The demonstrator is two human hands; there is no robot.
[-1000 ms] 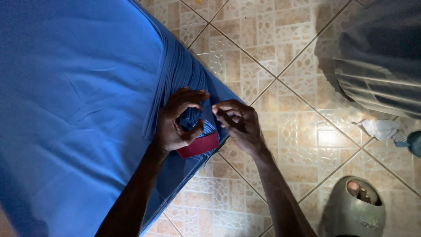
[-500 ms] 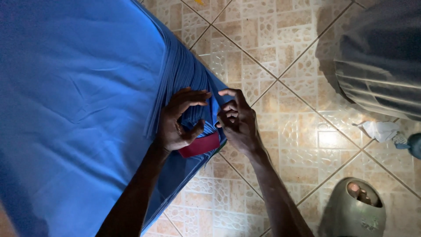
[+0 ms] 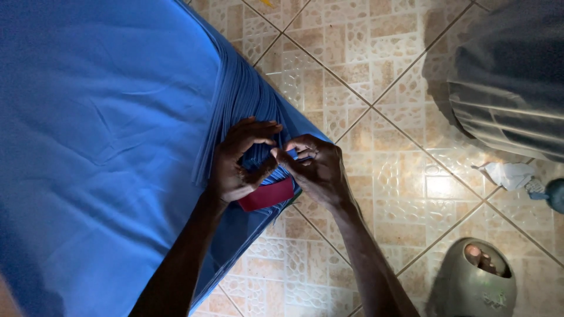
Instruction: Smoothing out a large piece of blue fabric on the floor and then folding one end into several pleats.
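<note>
Both hands meet at the corner of a bed covered by a blue sheet (image 3: 106, 117). The sheet lies smooth over the top, with a few light creases, and gathers into tight pleats where it drops over the corner.

The left hand (image 3: 238, 164) is curled, its fingers arched over the bunched cloth and its thumb pressed in from below, so it grips a fold of the sheet at the corner. The right hand (image 3: 314, 170) sits just beside it, touching it at the fingertips; its fingers are bent in and pinch the sheet edge between thumb and forefinger. Both hands are nearly closed on the fabric.

Just below the hands, a dark red patch (image 3: 267, 196) shows under the sheet edge; whether it is the mattress or another cover, I cannot tell. A thin green strip shows beside it.

The floor (image 3: 364, 88) is tiled in beige and tan with a pebble pattern, and it reflects a bright spot of light to the right of the hands. On the floor at the lower right stands a grey sandal (image 3: 470, 282) with toes showing in it. A crumpled white rag (image 3: 508, 173) lies farther right, next to a small blue-grey object at the frame edge. A grey striped cloth (image 3: 511, 76) fills the upper right corner, well apart from the bed.
</note>
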